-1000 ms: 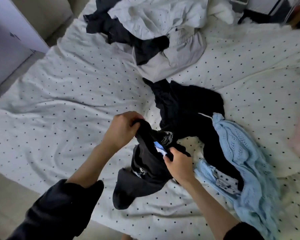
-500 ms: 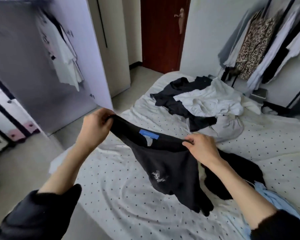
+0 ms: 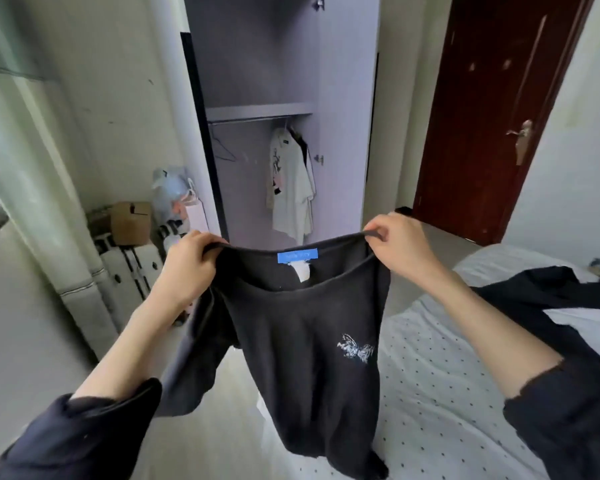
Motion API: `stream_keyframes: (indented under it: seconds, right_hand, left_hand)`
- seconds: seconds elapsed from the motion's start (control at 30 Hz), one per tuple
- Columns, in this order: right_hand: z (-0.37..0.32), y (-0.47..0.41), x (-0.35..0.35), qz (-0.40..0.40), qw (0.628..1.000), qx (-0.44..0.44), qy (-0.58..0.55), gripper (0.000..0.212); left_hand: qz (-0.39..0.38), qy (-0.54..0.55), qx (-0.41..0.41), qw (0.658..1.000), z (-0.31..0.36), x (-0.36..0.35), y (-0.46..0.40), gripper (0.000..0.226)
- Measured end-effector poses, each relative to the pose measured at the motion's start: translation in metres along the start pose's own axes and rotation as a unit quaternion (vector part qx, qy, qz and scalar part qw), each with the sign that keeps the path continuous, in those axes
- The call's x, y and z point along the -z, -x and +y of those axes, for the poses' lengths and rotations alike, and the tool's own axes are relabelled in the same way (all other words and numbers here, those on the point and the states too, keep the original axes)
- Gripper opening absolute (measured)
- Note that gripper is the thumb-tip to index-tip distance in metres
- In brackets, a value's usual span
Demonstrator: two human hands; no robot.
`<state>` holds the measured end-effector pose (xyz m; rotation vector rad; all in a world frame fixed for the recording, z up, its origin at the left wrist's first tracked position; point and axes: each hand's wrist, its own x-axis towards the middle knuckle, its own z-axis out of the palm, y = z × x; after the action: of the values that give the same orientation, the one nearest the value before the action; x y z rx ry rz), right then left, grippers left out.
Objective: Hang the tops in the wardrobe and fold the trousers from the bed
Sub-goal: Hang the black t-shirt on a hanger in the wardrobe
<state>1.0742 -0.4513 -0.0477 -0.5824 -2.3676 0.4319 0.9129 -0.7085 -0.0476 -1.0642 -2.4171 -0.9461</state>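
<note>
At the far left, a cardboard box sits on white cabinets against the wall. Next to it stands the open wardrobe, with a bare wire hanger and a white top hanging from its rail. In front, nearer the viewer, a person holds up a black top by its neckline, spread between both hands. The left hand has its grip closed around the left shoulder of the garment. A blue label shows inside the collar, and a small white butterfly print marks the chest. The right hand pinches the right shoulder edge, its grip closed on the fabric. Right of that lies the bed with a dotted sheet, dark clothes piled at its far right. A dark red door stands beyond.
</note>
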Motion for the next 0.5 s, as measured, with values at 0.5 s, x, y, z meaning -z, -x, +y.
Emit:
stream_keyframes:
  seconds: [0.5]
  right_hand:
    - [-0.065, -0.220, -0.217, -0.096, 0.990, 0.029, -0.101, 0.010]
  left_hand:
    - [-0.037, -0.076, 0.088, 0.992, -0.213, -0.015, -0.165, 0.021]
